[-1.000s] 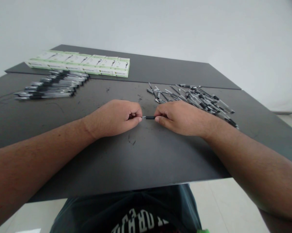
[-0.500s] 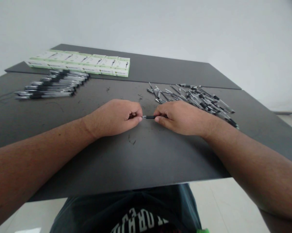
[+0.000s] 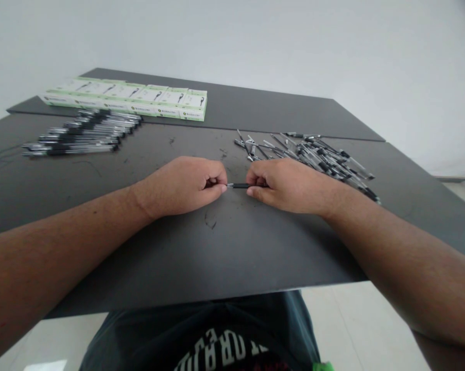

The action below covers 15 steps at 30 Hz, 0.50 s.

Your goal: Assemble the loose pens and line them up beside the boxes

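A pen [image 3: 239, 186] with a black grip and a silvery tip section lies level between my two hands, just over the dark table. My left hand [image 3: 191, 185] pinches its tip end between thumb and forefinger. Closed around the black part is my right hand [image 3: 284, 184], which hides the rest of the pen. Behind my right hand spreads a loose heap of pens and pen parts [image 3: 325, 159], clear tubes and dark pieces lying at mixed angles.
Neatly lined up pens [image 3: 85, 135] lie at the left of the grey table [image 3: 201, 263]. Beyond them stands a row of white and green boxes [image 3: 193, 105] on the rear table section [image 3: 263, 111]. A pale wall rises behind.
My right hand's grip on the pen has shifted very slightly, and a little more of the black part shows. The left hand keeps its pinch.
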Motion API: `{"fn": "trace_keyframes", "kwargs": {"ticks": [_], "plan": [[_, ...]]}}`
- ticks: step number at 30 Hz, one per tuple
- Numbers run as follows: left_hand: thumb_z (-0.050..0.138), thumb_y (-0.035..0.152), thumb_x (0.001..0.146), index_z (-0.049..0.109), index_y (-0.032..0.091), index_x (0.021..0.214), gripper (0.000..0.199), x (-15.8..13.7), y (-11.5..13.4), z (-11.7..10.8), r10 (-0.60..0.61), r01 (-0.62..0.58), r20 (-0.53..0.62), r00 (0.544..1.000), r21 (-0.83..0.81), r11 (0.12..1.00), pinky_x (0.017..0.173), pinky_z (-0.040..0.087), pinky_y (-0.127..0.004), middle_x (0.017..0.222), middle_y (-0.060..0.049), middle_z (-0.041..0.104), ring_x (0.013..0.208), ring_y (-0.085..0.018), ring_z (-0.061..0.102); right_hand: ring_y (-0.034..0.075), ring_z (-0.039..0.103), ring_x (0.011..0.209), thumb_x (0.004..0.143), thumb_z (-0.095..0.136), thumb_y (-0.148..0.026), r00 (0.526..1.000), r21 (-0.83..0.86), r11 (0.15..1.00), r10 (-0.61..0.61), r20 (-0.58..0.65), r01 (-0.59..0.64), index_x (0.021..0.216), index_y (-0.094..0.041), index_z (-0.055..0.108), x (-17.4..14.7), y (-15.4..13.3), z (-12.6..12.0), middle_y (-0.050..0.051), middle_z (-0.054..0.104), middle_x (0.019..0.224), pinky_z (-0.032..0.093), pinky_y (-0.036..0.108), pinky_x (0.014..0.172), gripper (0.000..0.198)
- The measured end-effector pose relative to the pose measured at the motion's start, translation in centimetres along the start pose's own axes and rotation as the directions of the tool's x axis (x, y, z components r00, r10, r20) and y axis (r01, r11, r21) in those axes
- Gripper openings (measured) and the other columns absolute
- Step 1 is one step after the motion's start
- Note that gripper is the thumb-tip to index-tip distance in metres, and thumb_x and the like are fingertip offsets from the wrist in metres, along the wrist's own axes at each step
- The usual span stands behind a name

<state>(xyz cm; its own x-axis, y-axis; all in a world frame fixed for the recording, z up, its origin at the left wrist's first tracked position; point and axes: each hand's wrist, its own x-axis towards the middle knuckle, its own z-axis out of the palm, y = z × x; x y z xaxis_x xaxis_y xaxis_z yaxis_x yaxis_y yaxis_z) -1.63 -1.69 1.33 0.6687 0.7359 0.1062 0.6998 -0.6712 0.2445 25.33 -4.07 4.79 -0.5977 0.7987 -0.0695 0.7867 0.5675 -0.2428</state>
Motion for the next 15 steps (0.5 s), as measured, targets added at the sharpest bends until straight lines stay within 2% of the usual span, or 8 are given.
{"fn": "trace_keyframes", "kwargs": {"ticks": [5, 10, 15], "plan": [[0.054, 0.045, 0.099, 0.078, 0.025, 0.103, 0.032, -0.01, -0.12, 0.06, 0.022, -0.022, -0.021, 1.0, -0.018, 1.0, 0.078, 0.047, -0.035, 0.089, -0.003, 0.081, 0.084, -0.023, 0.074, 0.024, 0.072, 0.093, 0.114, 0.058, -0.031, 0.999, -0.027, 0.999, -0.037, 0.028, 0.038, 0.112, -0.02, 0.081, 0.0, -0.06, -0.05, 0.008, 0.084, 0.102, 0.044, 0.035, 0.082, 0.025], [0.055, 0.045, 0.099, 0.079, 0.025, 0.102, 0.031, 0.05, -0.17, 0.17, 0.028, -0.029, -0.031, 0.999, -0.026, 0.999, 0.077, 0.047, -0.035, 0.089, -0.003, 0.082, 0.084, -0.023, 0.075, 0.023, 0.072, 0.086, 0.108, 0.069, -0.035, 1.0, 0.0, 1.0, -0.004, 0.002, 0.004, 0.116, -0.021, 0.079, -0.03, 0.03, -0.04, 0.006, 0.084, 0.099, 0.043, 0.034, 0.077, 0.019], [0.057, 0.044, 0.1, 0.08, 0.026, 0.105, 0.03, -0.05, -0.11, 0.09, 0.011, -0.011, -0.019, 1.0, -0.017, 1.0, 0.081, 0.049, -0.034, 0.088, -0.002, 0.081, 0.084, -0.023, 0.074, 0.025, 0.073, 0.095, 0.115, 0.055, -0.032, 0.998, -0.032, 0.998, -0.048, 0.036, 0.049, 0.112, -0.019, 0.08, -0.03, -0.03, -0.07, 0.01, 0.085, 0.106, 0.045, 0.035, 0.084, 0.029]]}}
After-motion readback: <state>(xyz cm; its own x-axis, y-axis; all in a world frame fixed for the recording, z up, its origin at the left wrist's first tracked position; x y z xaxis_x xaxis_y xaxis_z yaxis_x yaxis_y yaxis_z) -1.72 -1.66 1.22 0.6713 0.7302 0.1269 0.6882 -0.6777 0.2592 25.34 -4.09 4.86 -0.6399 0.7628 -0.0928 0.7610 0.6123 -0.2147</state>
